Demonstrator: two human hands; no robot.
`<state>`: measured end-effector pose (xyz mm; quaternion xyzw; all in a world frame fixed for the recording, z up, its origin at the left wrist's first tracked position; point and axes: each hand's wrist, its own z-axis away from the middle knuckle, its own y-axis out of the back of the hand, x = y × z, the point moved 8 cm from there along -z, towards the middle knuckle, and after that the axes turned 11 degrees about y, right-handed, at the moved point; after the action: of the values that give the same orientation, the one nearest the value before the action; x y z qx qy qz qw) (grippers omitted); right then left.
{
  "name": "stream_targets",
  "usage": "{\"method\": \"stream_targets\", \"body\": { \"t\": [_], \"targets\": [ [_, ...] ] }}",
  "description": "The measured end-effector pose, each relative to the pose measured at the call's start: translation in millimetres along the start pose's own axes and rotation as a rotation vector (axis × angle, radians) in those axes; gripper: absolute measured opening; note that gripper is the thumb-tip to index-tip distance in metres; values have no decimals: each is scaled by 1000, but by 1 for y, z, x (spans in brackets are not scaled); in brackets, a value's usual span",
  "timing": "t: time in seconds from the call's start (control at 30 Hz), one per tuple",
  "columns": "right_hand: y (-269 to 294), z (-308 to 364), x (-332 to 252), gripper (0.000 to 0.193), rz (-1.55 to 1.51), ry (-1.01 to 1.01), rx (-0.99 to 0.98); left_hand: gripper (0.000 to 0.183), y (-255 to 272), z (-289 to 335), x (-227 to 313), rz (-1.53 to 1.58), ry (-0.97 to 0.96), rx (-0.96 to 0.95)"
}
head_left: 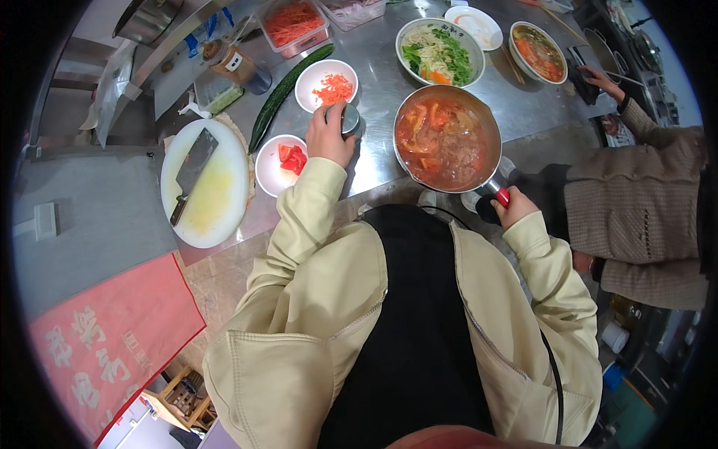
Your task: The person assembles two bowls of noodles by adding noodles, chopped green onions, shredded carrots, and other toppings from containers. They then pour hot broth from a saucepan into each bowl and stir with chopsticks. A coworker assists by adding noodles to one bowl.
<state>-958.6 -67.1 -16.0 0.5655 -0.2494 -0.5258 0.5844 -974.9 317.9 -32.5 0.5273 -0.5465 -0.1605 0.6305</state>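
My right hand (pixel 516 207) is wrapped round the red-ended handle of a saucepan (pixel 492 120), which I hold level near the table's front edge. Red soup (pixel 449 142) with tomato pieces fills much of it. With its fingers curled round a small metal-topped jar (pixel 350 118), my left hand (pixel 329 138) rests over the steel table (pixel 374 153). Just beyond that hand stands a white bowl (pixel 302 90) of chopped orange bits (pixel 333 90). Nearer me, a second white bowl (pixel 268 170) holds red tomato chunks (pixel 292 159).
Left lie a cucumber (pixel 277 101) and a white cutting board (pixel 224 206) bearing a cleaver (pixel 197 163). Behind the pan are a noodle-and-greens bowl (pixel 402 66), a plate (pixel 479 26) and a soup bowl (pixel 527 67). A co-worker (pixel 628 194) stands at right, one hand (pixel 604 82) over the table.
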Motion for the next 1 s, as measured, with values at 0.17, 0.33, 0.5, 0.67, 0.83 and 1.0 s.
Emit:
{"method": "stream_targets", "body": {
  "t": [0.17,0.33,0.5,0.67,0.83,1.0],
  "targets": [
    [-24,2,-11,28,-26,-26,-14,74,9,-5,-17,-7,-2,44],
    [-49,-7,-24,27,-61,2,2,74,17,-15,-37,-37,47,74],
    [-68,-27,-36,26,-94,-12,-64,81,36,-20,-44,-131,132,112],
    [-80,-42,-51,28,-157,27,-72,66,87,12,-7,-58,-94,284],
    [-97,-58,-68,34,-306,26,-104,21,83,87,2,599,6,12],
    [-126,-59,-90,43,-442,-12,-243,30,-60,161,25,907,529,-1025]
  ]
}}
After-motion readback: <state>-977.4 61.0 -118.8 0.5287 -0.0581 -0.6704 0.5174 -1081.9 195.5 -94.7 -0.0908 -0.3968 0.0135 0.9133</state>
